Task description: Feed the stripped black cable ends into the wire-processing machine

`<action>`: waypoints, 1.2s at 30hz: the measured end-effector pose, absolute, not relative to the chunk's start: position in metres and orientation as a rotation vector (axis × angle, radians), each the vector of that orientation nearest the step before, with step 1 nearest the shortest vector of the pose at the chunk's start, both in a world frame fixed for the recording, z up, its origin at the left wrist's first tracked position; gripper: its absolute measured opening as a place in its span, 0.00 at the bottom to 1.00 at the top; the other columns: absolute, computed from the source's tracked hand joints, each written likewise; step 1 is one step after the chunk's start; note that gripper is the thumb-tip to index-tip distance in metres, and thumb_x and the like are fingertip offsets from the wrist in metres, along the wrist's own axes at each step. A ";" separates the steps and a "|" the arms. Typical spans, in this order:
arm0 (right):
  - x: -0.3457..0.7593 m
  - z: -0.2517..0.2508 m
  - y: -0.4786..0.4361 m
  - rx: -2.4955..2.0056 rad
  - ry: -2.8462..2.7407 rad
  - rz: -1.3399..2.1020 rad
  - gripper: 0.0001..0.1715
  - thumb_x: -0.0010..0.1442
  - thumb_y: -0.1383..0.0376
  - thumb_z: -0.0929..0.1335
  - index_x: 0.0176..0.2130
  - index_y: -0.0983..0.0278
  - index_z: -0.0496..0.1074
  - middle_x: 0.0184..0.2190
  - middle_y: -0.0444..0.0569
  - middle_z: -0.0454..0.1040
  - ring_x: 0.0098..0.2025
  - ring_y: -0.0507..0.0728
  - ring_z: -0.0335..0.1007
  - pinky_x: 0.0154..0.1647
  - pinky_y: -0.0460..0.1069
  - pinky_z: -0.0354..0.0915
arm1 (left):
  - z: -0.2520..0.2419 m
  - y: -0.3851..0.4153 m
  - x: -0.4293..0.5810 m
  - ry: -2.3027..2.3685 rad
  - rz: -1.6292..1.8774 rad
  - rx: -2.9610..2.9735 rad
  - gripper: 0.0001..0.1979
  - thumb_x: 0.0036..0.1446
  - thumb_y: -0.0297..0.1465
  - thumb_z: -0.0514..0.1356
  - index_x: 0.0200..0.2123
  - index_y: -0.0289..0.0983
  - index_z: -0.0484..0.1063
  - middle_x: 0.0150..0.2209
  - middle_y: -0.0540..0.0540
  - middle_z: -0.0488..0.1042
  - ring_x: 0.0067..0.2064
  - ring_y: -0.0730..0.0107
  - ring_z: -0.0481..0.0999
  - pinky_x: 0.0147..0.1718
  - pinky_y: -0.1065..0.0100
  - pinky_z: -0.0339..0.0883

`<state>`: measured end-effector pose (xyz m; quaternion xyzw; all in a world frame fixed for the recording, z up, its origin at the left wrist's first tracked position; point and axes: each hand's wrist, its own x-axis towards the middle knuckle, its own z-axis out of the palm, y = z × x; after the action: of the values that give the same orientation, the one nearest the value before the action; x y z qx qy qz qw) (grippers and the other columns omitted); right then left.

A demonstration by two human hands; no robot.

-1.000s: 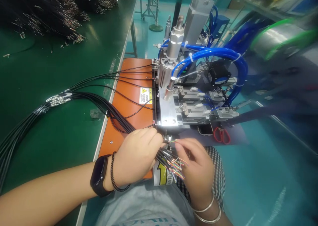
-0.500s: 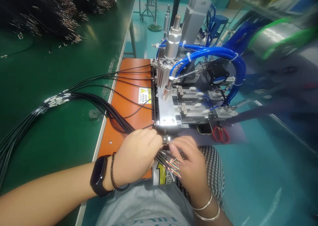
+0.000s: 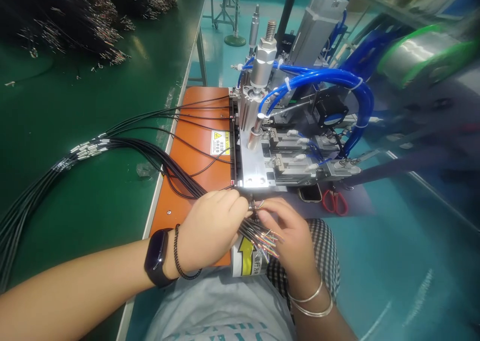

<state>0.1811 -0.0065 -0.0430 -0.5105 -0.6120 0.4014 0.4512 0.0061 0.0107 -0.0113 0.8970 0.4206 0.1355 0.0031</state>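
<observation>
My left hand [image 3: 212, 231] is wrapped round a bundle of black cables [image 3: 180, 173] at the machine's near end. Past its fingers the stripped, multicoloured wire ends [image 3: 265, 241] fan out to the right. My right hand [image 3: 294, 238] pinches thin wire ends [image 3: 259, 205] between thumb and forefinger, beside a small dark metal holder [image 3: 252, 203]. The fingers of my left hand almost meet this holder and partly hide it. Several single cables [image 3: 195, 118] run across the orange plate [image 3: 198, 98] into the slotted edge of the machine [image 3: 251, 166].
Blue air hoses [image 3: 330, 76] arch above the machine. Red-handled scissors [image 3: 335, 202] and a phone [image 3: 310, 193] lie beneath its right side. A green-rimmed spool [image 3: 420, 56] stands at upper right. Heaped dark cables [image 3: 75, 16] cover the far green table [image 3: 123, 96].
Both hands have shifted slightly up, the left also rightward, still holding the cables and wire ends. The grey upright unit behind the machine now stands farther right. The view has shifted a little.
</observation>
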 end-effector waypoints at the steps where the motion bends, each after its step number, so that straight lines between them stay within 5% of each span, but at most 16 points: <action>1: 0.180 -0.044 -0.006 -1.249 -1.501 1.010 0.05 0.60 0.66 0.68 0.38 0.58 0.75 0.37 0.45 0.73 0.41 0.55 0.68 0.43 0.50 0.63 | -0.012 0.011 0.007 1.321 0.422 2.811 0.05 0.56 0.25 0.52 0.29 0.37 0.61 0.27 0.48 0.64 0.29 0.63 0.64 0.27 0.63 0.60; 9: 0.175 -0.044 -0.004 -1.234 -1.444 1.056 0.07 0.59 0.68 0.69 0.30 0.59 0.76 0.28 0.42 0.72 0.33 0.53 0.67 0.37 0.48 0.62 | -0.014 0.007 0.004 1.275 0.403 2.745 0.03 0.52 0.23 0.55 0.30 0.35 0.65 0.31 0.45 0.69 0.35 0.61 0.68 0.34 0.61 0.66; 15: 0.188 -0.051 0.000 -1.397 -1.442 1.139 0.07 0.57 0.65 0.69 0.27 0.63 0.71 0.27 0.42 0.71 0.32 0.52 0.66 0.35 0.47 0.61 | -0.013 0.016 -0.007 1.143 0.219 2.663 0.20 0.56 0.23 0.53 0.52 0.41 0.64 0.41 0.49 0.70 0.41 0.64 0.68 0.40 0.62 0.65; 25: 0.196 -0.055 0.004 -1.456 -1.258 1.527 0.09 0.57 0.61 0.66 0.29 0.63 0.66 0.25 0.40 0.64 0.28 0.51 0.59 0.29 0.45 0.57 | -0.015 0.020 -0.005 1.105 0.221 2.781 0.19 0.59 0.24 0.49 0.52 0.44 0.65 0.35 0.47 0.66 0.35 0.65 0.64 0.34 0.62 0.60; 36: 0.195 -0.064 0.012 -1.445 -1.256 1.537 0.04 0.54 0.65 0.64 0.28 0.63 0.65 0.24 0.41 0.62 0.28 0.51 0.57 0.28 0.45 0.55 | -0.014 0.021 -0.002 1.102 0.137 2.831 0.20 0.59 0.24 0.49 0.53 0.44 0.65 0.34 0.46 0.64 0.36 0.63 0.63 0.35 0.61 0.59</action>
<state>0.1951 0.0117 -0.0643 -0.5541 -0.4818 0.5897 0.3365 -0.0018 0.0205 -0.0142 0.9297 0.3621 0.0450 0.0504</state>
